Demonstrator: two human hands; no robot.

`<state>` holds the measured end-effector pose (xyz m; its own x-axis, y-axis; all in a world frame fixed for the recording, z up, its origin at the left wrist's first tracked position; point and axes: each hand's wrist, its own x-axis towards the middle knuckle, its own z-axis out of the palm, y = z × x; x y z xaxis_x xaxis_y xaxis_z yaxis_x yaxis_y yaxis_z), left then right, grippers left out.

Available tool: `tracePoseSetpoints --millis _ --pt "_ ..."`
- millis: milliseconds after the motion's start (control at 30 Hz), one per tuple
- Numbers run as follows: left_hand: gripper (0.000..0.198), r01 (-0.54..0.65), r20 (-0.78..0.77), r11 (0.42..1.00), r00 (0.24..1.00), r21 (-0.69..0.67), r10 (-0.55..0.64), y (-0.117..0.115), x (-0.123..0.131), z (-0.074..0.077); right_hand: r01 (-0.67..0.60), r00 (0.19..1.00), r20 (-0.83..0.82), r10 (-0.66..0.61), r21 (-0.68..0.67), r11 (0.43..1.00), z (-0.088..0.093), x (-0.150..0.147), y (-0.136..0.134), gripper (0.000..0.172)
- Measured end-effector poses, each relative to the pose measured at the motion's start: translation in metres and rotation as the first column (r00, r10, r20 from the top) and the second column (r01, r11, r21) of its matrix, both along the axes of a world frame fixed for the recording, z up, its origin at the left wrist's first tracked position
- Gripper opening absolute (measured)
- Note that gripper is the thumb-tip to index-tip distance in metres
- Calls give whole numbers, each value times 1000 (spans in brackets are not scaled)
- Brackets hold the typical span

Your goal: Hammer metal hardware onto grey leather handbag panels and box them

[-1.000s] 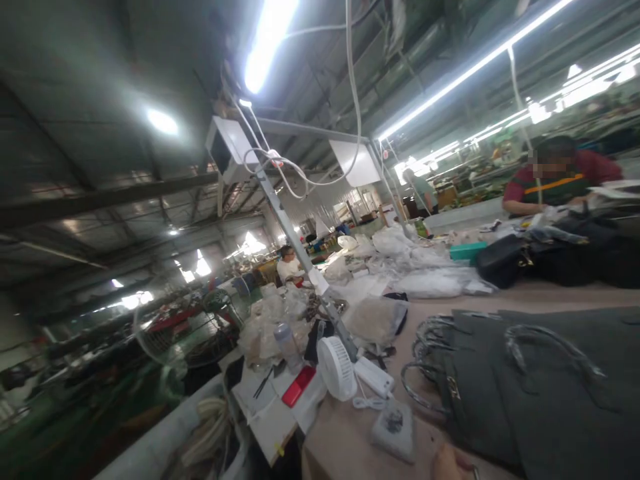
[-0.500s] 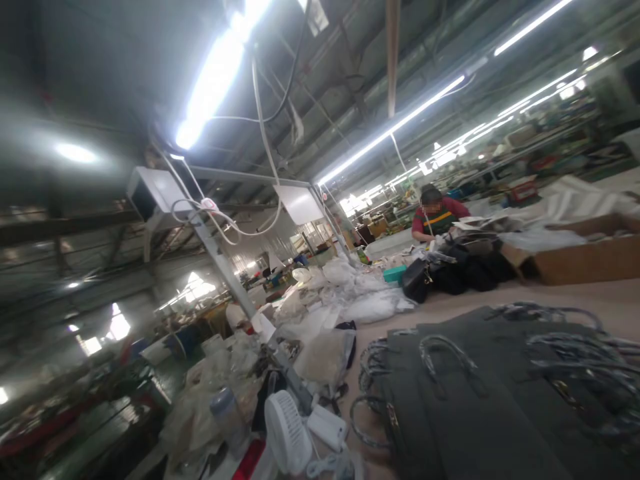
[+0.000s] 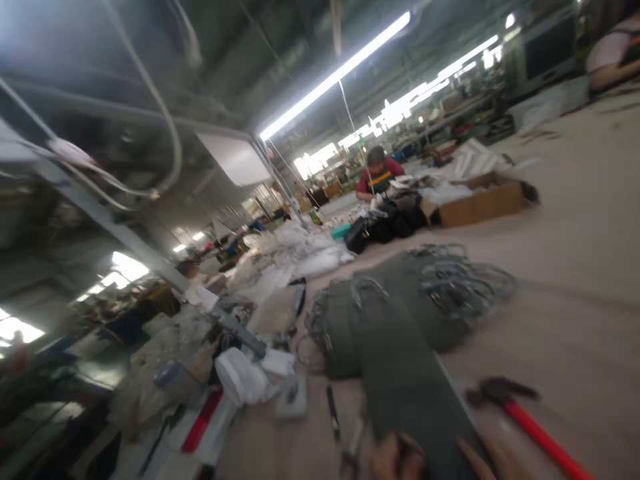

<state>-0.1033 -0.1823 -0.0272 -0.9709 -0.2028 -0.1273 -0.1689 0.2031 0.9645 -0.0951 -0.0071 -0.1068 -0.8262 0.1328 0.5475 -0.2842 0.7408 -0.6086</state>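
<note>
At the bottom edge, blurred and partly cut off, my left hand (image 3: 397,457) is curled at the left edge of a dark grey flat bag panel (image 3: 410,373). On the panel's opposite edge my right hand (image 3: 483,460) grips, with its fingers lying over the surface. The panel's far end reaches over a pile of dark grey bag pieces (image 3: 340,333) with wrapped handles (image 3: 460,280). Right of my right hand lies a hammer (image 3: 530,420) with a red handle. A slim black-handled tool (image 3: 333,410) and what looks like scissors (image 3: 353,450) lie left of my left hand.
A white fan (image 3: 240,377), a red strip (image 3: 203,420) and plastic bags (image 3: 175,340) crowd the left side by a slanted metal post (image 3: 130,240). Farther back are black bags (image 3: 385,223), a cardboard box (image 3: 480,203) and a person (image 3: 380,177) bent over the table.
My view has swung down and to the right. Both hands, the hammer and the slim tools have come into sight, and the panel now extends toward me between my hands.
</note>
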Motion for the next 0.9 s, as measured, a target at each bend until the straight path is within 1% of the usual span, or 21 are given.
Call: tracePoseSetpoints --millis 33,67,100,133,167,233,333,467,600,733,900 --pt "27 19 47 1000 999 14 -20 2 14 -9 -36 997 65 32 51 998 -3 22 6 43" --pt "28 55 61 998 997 21 -56 3 25 -18 -58 992 115 45 106 993 -2 40 10 48" --pt "31 89 -14 996 996 -9 -89 3 33 -25 -96 974 216 62 149 984 1 52 12 52" --pt "31 70 -72 997 995 -13 -71 2 38 -32 -126 954 290 74 166 978 6 59 12 54" --pt "31 54 -96 999 994 4 -54 1 41 -37 -151 935 346 84 172 974 11 60 11 56" --pt "29 18 -120 999 993 43 -12 -1 41 -42 -171 909 407 90 168 971 19 57 8 58" --pt "27 -6 -140 998 990 67 15 -4 42 -43 -176 906 412 102 147 973 26 52 6 59" --pt "22 -4 -156 999 988 47 12 -6 46 -40 -185 911 395 118 134 974 24 55 8 61" --pt "18 24 -150 999 988 40 -18 -4 47 -41 -202 909 395 134 137 970 21 55 8 63" --pt "12 53 -156 998 987 46 -45 -1 47 -42 -204 901 416 122 160 966 23 54 7 61" --pt "10 99 -180 995 978 -20 -101 1 48 -41 -206 902 414 123 162 965 24 54 7 61"
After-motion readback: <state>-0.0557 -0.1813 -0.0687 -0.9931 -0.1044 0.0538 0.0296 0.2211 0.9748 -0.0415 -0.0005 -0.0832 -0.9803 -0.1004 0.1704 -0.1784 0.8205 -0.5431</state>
